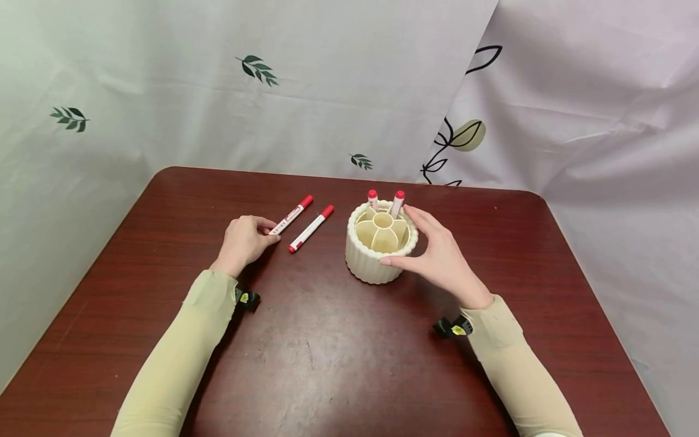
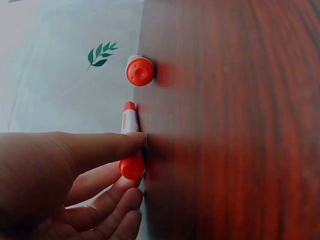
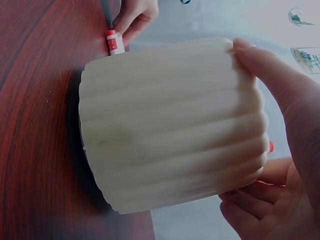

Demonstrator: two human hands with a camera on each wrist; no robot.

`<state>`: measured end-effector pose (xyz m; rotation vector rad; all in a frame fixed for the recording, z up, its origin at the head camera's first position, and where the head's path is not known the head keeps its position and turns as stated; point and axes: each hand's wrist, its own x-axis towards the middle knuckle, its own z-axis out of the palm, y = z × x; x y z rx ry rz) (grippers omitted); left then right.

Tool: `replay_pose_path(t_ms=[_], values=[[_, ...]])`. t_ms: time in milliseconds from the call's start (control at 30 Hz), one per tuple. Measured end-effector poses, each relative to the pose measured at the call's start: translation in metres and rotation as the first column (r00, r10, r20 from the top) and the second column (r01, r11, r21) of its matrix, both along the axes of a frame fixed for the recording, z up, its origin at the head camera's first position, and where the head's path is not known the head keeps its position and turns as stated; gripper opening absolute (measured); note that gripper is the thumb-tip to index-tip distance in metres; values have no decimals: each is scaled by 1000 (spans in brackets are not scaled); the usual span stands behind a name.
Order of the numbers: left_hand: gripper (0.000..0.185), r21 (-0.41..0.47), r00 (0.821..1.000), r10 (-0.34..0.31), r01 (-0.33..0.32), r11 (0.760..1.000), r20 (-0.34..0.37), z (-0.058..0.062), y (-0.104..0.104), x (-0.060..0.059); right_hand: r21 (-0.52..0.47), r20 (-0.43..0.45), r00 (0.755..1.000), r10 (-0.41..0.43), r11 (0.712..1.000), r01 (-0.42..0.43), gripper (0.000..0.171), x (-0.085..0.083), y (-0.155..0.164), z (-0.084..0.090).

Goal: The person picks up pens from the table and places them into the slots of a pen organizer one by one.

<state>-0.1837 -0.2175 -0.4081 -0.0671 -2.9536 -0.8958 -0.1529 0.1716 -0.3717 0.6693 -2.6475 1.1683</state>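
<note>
On the left, my left hand pinches the near end of a white marker with a red cap between thumb and fingers. In the left wrist view the thumb lies across this marker. A second red-and-white marker lies just to its right on the table. My right hand holds the cream, ribbed pen holder by its right side, thumb at the near rim and fingers behind. Two red-capped markers, one at the back left and one at the back right, stand in its rear compartments.
The dark red wooden table carries everything. Behind it hangs a pale curtain with leaf prints. The pen holder is divided into several compartments around a round middle one. Black wrist cameras are strapped on both sleeves.
</note>
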Motion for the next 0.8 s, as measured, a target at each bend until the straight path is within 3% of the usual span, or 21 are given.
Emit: replay_pose_path(t_ms=[233, 533, 800], values=[[18, 15, 999, 33, -33, 999, -9, 1, -1, 1, 4, -5, 1000, -9, 1000, 9, 105, -1, 0, 0], [18, 95, 992, 104, -97, 991, -72, 6, -3, 1, 1, -12, 1000, -14, 1000, 14, 105, -2, 0, 0], [26, 219, 964, 187, -145, 965, -190, 8, -1, -1, -2, 0, 1000, -17, 1000, 17, 105, -1, 0, 0]])
